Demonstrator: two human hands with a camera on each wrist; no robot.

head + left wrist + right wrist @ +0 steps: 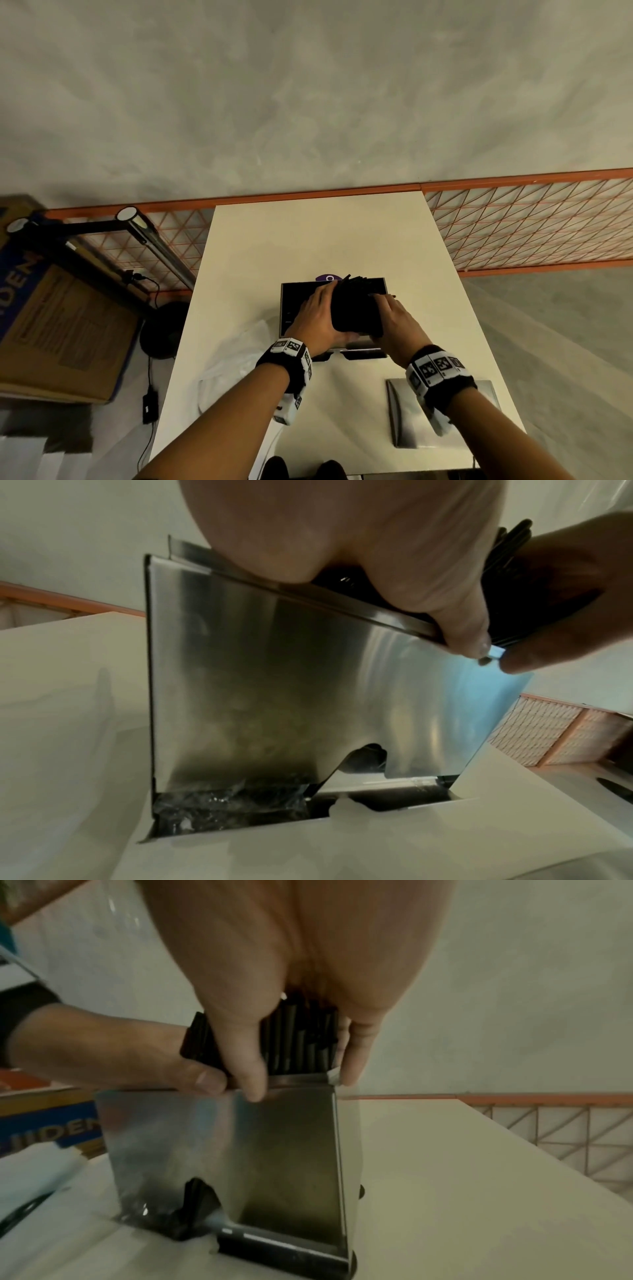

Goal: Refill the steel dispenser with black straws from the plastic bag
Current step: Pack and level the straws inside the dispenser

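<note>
Straws: a thick bundle of black straws point(356, 308) is held between both hands right over the open top of the steel dispenser point(274, 685), its lower part at the rim
Left hand: the left hand point(317, 320) curls round the left side of the bundle, thumb toward the near rim
Right hand: the right hand point(397, 325) clasps the right side, thumb and fingers wrapped round the straws and touching the top edge
Dispenser: stands upright on the white table point(308, 240), top open; its steel lid point(445, 411) seems to lie flat near the right forearm
Bag: the clear plastic bag point(233, 363) lies crumpled on the table left of the dispenser
Handling: the straws look light, thin and smooth, likely to slide past each other and fan out; best squeezed from both sides near the middle, kept parallel to the box's length
Risk: loose ends may catch on the rim or spill
</note>
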